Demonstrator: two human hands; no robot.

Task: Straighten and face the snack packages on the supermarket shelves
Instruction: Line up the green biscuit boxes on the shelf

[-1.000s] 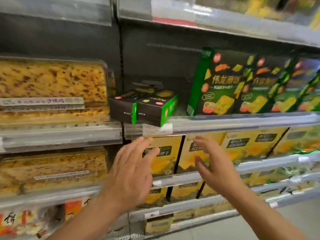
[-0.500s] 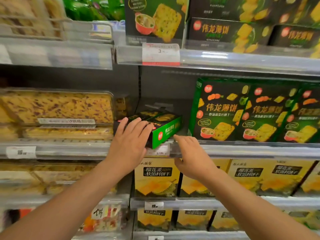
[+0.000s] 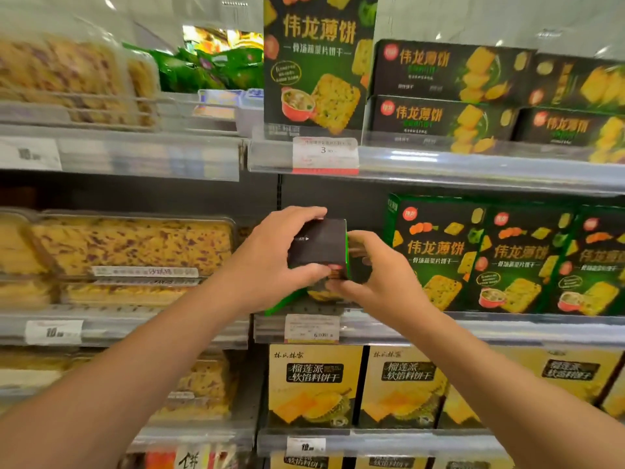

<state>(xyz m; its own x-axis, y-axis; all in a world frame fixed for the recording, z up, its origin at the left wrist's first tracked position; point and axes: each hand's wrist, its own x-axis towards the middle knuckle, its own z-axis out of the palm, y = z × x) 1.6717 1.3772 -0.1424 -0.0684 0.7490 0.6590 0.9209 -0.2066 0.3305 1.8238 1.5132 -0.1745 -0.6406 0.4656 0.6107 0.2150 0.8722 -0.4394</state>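
Observation:
A dark cracker box with green edges is held above the middle shelf, its plain dark end turned toward me. My left hand grips it, fingers over the top and thumb under. My right hand holds its right side and lower corner. Another green-edged box lies flat on the shelf beneath, mostly hidden. To the right, upright green cracker boxes stand in a row facing out.
Clear tubs of yellow cake fill the shelves on the left. Yellow durian biscuit boxes line the shelf below. Dark cracker boxes are stacked on the shelf above, behind a clear rail with a price tag.
Both hands rose from below the shelf to the flat boxes. They now hold one box lifted and tipped up on end. The view has tilted upward.

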